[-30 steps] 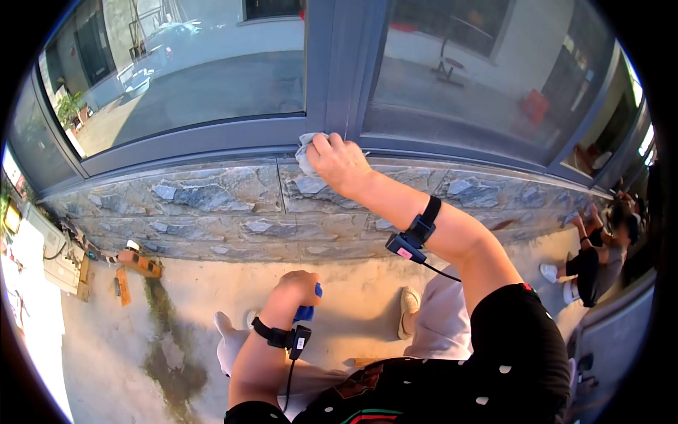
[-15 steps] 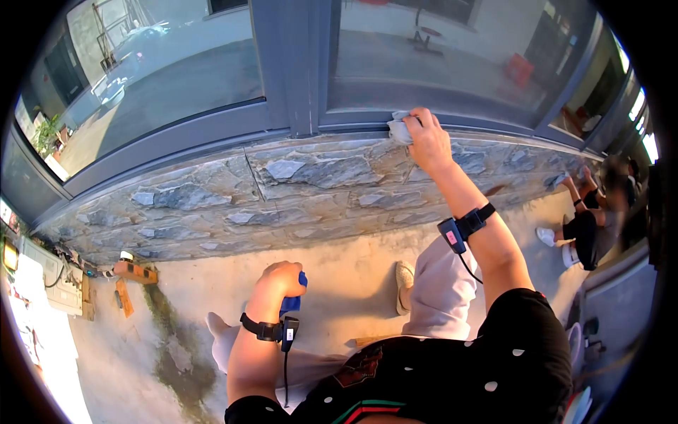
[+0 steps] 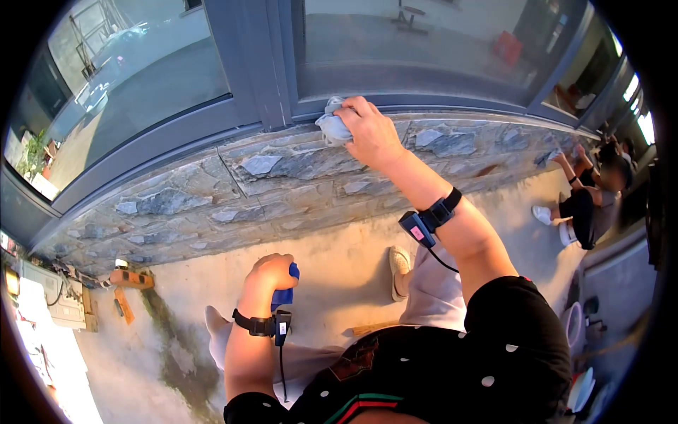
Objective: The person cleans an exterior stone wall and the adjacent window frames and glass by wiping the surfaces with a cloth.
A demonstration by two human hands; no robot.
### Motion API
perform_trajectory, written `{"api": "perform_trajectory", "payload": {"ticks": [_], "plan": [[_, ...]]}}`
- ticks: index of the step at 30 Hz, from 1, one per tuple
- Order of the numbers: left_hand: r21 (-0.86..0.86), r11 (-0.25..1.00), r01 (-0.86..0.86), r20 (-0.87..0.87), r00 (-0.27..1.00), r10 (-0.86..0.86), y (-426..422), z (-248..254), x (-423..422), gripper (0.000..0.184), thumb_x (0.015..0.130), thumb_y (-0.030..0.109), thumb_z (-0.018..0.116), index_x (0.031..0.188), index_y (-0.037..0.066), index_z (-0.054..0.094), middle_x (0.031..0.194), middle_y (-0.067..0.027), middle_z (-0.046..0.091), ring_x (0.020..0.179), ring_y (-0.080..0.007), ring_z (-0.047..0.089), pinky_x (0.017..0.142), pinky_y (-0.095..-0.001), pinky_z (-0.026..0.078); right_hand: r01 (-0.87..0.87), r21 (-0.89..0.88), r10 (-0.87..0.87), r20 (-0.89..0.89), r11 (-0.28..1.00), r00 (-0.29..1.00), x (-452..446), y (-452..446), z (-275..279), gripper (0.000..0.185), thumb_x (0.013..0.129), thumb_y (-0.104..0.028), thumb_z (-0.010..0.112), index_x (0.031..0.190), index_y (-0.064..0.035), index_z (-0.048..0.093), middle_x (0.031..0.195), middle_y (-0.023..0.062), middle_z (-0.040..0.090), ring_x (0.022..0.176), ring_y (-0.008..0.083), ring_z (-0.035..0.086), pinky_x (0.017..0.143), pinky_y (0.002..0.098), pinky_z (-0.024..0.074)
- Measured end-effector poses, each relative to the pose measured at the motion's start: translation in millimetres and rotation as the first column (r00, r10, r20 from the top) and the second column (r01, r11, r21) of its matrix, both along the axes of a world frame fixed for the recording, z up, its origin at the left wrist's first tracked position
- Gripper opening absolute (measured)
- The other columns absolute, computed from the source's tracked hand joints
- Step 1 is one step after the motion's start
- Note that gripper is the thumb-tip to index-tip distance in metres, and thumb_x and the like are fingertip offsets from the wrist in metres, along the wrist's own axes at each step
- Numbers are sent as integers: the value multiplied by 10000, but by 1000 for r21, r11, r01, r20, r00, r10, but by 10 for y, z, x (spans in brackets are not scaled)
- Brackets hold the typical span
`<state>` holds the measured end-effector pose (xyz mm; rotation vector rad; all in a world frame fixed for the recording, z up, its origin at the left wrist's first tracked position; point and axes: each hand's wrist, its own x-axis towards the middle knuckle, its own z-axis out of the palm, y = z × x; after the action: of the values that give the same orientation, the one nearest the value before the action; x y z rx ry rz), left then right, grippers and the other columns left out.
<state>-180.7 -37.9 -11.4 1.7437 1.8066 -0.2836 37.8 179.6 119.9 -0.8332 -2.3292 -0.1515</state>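
My right hand (image 3: pixel 372 133) is closed on a pale grey cloth (image 3: pixel 333 123), which touches the lower edge of the grey window frame (image 3: pixel 265 85) just above the stone wall (image 3: pixel 289 166). Lower down, my left hand (image 3: pixel 272 273) is closed around a blue cloth (image 3: pixel 284 291), part of which sticks out on its right side. That hand hangs over the concrete floor, apart from the wall. Each forearm wears a black strap with a small cabled device.
At the right, another person (image 3: pixel 593 205) sits low beside the wall. Near the left end of the wall lie a brick (image 3: pixel 132 278) and a piece of wood (image 3: pixel 123 305). A light box-shaped unit (image 3: pixel 53 293) stands at the far left. Window glass (image 3: pixel 424 53) rises above the ledge.
My right hand with the grey cloth went right along the frame's lower edge, then came back left. My left hand still holds the blue cloth. The view has shifted to the right.
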Motion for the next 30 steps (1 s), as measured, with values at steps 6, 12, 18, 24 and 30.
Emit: {"api": "perform_trajectory", "payload": {"ticks": [6, 12, 18, 24, 30], "plan": [[10, 1000, -19, 8, 1000, 19, -27, 36, -17, 442, 711, 278, 696, 1102, 76, 657, 1108, -167, 679, 1074, -348, 636, 921, -432, 521, 395, -124, -401, -28, 910, 916, 985, 250, -19, 511, 714, -52, 704, 1211, -91, 593, 1233, 108, 548, 1069, 372, 602, 865, 446, 524], [-75, 994, 85, 38, 996, -82, -3, -18, 61, 501, 709, 304, 684, 1173, 116, 660, 1094, -178, 682, 1052, -355, 644, 892, -439, 528, 422, -93, -427, -45, 902, 903, 1079, 377, -41, 482, 739, -142, 699, 1207, -75, 609, 1232, 127, 570, 1070, 378, 602, 892, 438, 512], [-286, 929, 236, 429, 898, -96, -113, -244, 406, 476, 722, 355, 700, 1113, 85, 669, 1013, -149, 708, 904, -285, 681, 780, -395, 534, 209, -68, -212, -31, 975, 977, 557, 337, -53, 469, 719, -182, 733, 1166, -64, 650, 1174, 130, 602, 1049, 366, 611, 897, 422, 509], [-522, 819, 237, 615, 770, 169, -529, -791, 825, 418, 771, 297, 689, 1115, 61, 661, 952, -88, 708, 810, -201, 674, 703, -356, 547, 216, -116, -225, -72, 970, 972, 599, 341, -7, 494, 661, -194, 716, 1099, 25, 646, 1200, 218, 605, 1090, 379, 598, 947, 437, 495], [-656, 718, 234, 647, 664, 375, -882, -1110, 1281, 612, 780, 280, 654, 1357, 100, 565, 1231, -139, 612, 1028, -224, 625, 860, -346, 520, -339, -724, -101, -490, 601, 866, 566, 55, -545, 463, 770, -150, 730, 1213, -42, 645, 1118, 97, 676, 1052, 220, 640, 869, 373, 507]]}}
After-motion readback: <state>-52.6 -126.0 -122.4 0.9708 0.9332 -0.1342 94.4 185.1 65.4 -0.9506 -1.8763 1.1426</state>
